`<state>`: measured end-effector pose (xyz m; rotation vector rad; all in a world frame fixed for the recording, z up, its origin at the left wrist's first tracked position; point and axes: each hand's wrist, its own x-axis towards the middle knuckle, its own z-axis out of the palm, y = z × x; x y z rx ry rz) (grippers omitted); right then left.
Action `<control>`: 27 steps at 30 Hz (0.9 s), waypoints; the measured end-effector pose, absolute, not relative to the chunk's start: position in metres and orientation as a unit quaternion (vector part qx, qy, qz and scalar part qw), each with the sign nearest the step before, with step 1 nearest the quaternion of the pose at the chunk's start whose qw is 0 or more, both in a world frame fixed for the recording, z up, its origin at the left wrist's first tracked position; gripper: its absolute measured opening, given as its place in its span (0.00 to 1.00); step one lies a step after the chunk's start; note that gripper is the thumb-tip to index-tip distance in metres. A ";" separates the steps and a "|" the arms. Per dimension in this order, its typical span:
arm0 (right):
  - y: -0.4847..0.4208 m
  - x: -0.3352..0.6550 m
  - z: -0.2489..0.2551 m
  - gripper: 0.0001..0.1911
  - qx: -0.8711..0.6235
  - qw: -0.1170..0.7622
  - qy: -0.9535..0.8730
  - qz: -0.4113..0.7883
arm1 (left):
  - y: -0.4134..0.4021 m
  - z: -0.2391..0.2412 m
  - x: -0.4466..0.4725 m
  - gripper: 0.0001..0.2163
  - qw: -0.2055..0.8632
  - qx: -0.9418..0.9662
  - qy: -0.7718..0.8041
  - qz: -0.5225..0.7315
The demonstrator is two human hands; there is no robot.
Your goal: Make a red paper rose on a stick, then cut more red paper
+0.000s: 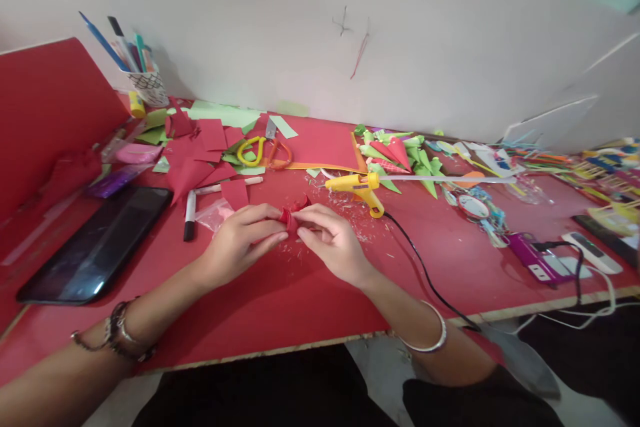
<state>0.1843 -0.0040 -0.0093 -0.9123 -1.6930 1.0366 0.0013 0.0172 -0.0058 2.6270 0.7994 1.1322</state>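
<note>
A small piece of red paper [289,219], curled or rolled, is pinched between both hands above the red table. My left hand [245,240] grips its left side with thumb and fingertips. On the other side, my right hand [334,240] is closed on it, thumb and fingers pressed together. A bit of red also shows just behind the fingertips. Right behind my right hand lies a yellow glue gun [357,187], a long clear glue stick in its back end. Scattered shreds surround it. Cut red paper pieces [200,153] are heaped behind my left hand.
A black phone [100,243] and a marker [190,215] lie at left, with a pen cup [150,88] behind. Scissors [265,152] rest near red sheets. Green and red paper cones [400,153] are piled back right. A black cord [420,263] crosses toward the purple power strip [537,263].
</note>
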 end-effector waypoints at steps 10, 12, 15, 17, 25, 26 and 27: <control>-0.007 0.180 -0.013 0.08 -0.422 0.473 -0.645 0.427 | 0.018 -0.011 0.002 0.07 0.051 0.893 0.284 0.344; -0.008 0.179 -0.012 0.09 -0.436 0.472 -0.652 0.403 | 0.018 -0.013 0.002 0.06 0.034 0.897 0.282 0.339; -0.011 0.177 -0.013 0.12 -0.449 0.472 -0.667 0.360 | 0.018 -0.015 0.003 0.07 0.016 0.898 0.288 0.333; -0.013 0.175 -0.013 0.14 -0.452 0.468 -0.679 0.339 | 0.017 -0.016 0.003 0.08 0.007 0.897 0.298 0.328; -0.012 0.174 -0.014 0.13 -0.460 0.459 -0.688 0.323 | 0.016 -0.014 0.006 0.08 0.011 0.895 0.313 0.319; -0.012 0.175 -0.014 0.13 -0.456 0.461 -0.687 0.328 | 0.016 -0.013 0.005 0.08 0.019 0.894 0.310 0.323; -0.011 0.175 -0.014 0.13 -0.452 0.463 -0.686 0.334 | 0.017 -0.013 0.005 0.08 0.026 0.895 0.303 0.325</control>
